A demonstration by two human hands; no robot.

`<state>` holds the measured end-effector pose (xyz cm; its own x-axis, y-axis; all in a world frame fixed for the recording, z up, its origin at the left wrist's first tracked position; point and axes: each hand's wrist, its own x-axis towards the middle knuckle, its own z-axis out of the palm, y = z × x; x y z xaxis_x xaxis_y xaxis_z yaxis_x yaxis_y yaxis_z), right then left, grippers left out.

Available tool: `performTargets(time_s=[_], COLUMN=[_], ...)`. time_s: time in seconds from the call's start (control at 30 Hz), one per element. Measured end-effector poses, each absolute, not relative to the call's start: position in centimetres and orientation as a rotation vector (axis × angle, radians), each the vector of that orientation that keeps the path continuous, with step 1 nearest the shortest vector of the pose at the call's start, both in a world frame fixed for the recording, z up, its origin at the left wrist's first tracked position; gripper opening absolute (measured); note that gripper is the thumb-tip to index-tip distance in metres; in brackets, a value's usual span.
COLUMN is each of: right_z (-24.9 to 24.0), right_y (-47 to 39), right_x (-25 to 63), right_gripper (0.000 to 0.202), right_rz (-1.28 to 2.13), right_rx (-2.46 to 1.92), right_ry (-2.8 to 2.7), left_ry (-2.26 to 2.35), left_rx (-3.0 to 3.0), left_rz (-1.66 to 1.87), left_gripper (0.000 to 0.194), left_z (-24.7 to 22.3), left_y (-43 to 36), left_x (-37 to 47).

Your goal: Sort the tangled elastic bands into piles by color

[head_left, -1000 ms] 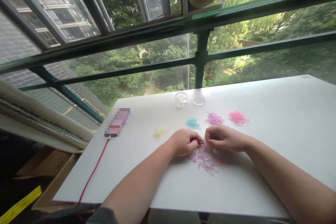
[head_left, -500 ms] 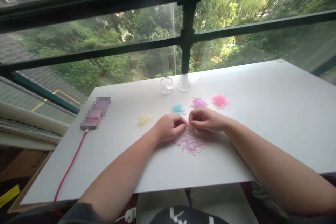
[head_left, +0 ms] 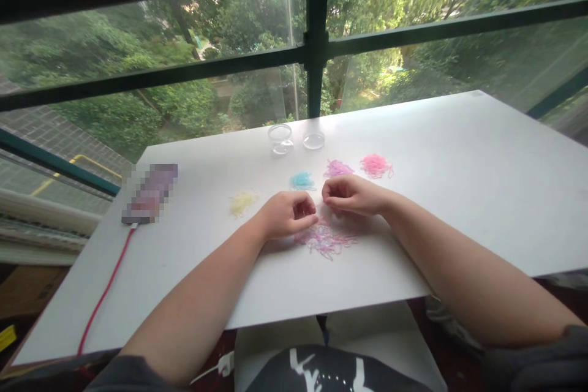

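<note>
A loose pile of mixed pink, lilac and bluish small rubber bands (head_left: 327,241) lies on the white table (head_left: 395,275) just below my hands. My left hand (head_left: 289,214) hovers over the pile's upper left edge, its thumb and curled fingers apart with nothing visible between them. Opposite it, my right hand (head_left: 351,194) is closed in a pinch above the pile; whatever its fingertips hold is too small to make out. Sorted heaps lie beyond: yellow bands (head_left: 242,202), blue bands (head_left: 302,180), purple bands (head_left: 339,168) and pink bands (head_left: 375,165).
Near the far edge stand a clear round container (head_left: 280,139) and a clear lid (head_left: 313,140). At the left lies a pixelated phone (head_left: 151,193) with a red cable (head_left: 108,285) running off the front edge. A green-framed window (head_left: 316,43) borders the table's back.
The fingers of my left hand have parted from their pinch, and both hands sit slightly farther from each other. The whole view has shifted a little with my head.
</note>
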<state>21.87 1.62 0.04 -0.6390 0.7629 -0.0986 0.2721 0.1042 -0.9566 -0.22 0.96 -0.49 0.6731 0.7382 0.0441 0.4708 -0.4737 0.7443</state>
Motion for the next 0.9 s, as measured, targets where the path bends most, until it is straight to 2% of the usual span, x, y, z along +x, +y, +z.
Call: performTargets(time_s=[0.13, 0.33, 0.5, 0.9], right_z=[0.04, -0.01, 0.05, 0.78], right_y=[1.61, 1.53, 1.34, 1.42], right_x=[21.92, 21.71, 21.56, 22.16], right_gripper=[0.006, 0.008, 0.007, 0.011], right_rz=[1.558, 1.547, 1.482, 1.518], right_rx=[-0.999, -0.999, -1.012, -0.964], right_ry=[-1.963, -1.983, -2.029, -1.955], left_ry=[0.950, 0.939, 0.990, 1.008], left_rx=[2.143, 2.180, 2.183, 2.183], left_rz=[0.542, 0.600, 0.595, 0.544], left_gripper=[0.014, 0.028, 0.016, 0.014], left_z=[-0.43, -0.57, -0.57, -0.58], left_y=[1.02, 1.07, 0.98, 0.95], left_x=[-0.22, -0.03, 0.20, 0.16])
